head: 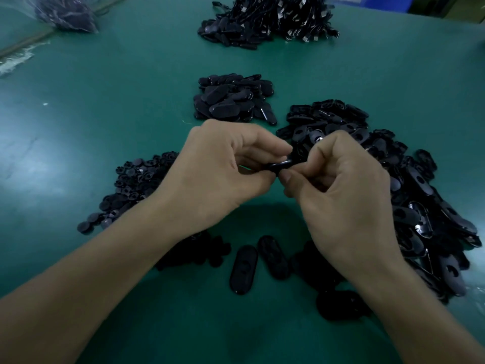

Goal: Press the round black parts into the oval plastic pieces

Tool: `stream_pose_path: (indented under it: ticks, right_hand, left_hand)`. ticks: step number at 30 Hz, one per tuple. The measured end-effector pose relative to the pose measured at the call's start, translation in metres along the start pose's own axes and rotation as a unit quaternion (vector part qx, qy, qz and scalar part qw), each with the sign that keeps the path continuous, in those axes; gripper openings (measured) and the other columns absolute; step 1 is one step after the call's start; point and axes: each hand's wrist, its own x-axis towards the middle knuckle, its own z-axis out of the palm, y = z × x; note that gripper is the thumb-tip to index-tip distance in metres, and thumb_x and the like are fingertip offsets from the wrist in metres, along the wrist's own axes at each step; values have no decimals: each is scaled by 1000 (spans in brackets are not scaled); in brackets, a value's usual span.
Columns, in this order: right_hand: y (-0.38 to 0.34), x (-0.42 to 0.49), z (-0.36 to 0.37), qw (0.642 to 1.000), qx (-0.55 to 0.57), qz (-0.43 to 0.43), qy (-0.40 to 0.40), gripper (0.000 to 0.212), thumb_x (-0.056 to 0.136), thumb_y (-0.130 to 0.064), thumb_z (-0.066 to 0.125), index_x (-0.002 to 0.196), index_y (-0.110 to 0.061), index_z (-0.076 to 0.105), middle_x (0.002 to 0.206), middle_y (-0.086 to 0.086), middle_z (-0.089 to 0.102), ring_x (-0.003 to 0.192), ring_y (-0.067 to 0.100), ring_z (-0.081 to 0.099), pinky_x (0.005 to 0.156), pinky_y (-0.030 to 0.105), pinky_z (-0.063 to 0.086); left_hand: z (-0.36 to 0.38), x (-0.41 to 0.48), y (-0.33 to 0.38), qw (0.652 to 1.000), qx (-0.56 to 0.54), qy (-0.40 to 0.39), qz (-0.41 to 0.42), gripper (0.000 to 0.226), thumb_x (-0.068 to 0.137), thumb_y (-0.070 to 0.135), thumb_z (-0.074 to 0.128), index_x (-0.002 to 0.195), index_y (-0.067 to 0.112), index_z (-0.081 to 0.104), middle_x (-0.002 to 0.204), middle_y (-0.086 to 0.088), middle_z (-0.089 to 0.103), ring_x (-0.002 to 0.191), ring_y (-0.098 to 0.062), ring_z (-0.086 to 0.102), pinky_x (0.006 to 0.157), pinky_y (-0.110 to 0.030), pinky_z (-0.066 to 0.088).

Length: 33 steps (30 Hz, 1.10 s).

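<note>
At the frame's centre, the left hand (pixel 220 166) and right hand (pixel 338 185) pinch one black oval piece (pixel 280 165) between curled fingertips above the green table (pixel 105 101). The round black parts (pixel 136 179) are heaped at centre left, and the oval pieces (pixel 420 206) at right.

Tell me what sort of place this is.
Probably a factory hand-assembly bench: a green work table, sorted heaps of round black parts and oval plastic pieces, with the left hand and right hand pinching one oval piece.

Matt green table (pixel 105 114) surface, smooth with faint sheen. Oval plastic pieces (pixel 409 206) glossy black. Round black parts (pixel 136 179) duller. Clear, shiny plastic bag (pixel 65 11) at far left corner.
</note>
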Motion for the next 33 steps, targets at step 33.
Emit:
stream_pose_path:
  ticks: [33]
  right_hand:
    - [10,8,-5,986,140,41,-79,19,88,-15,74,92,-34,71,79,-15,75,73,4,72,66,14,53]
  left_hand:
    - [-10,5,1,988,-132,-3,-82,54,68,0,85,111,23,62,88,-4,78,80,-15,76,74,-20,58]
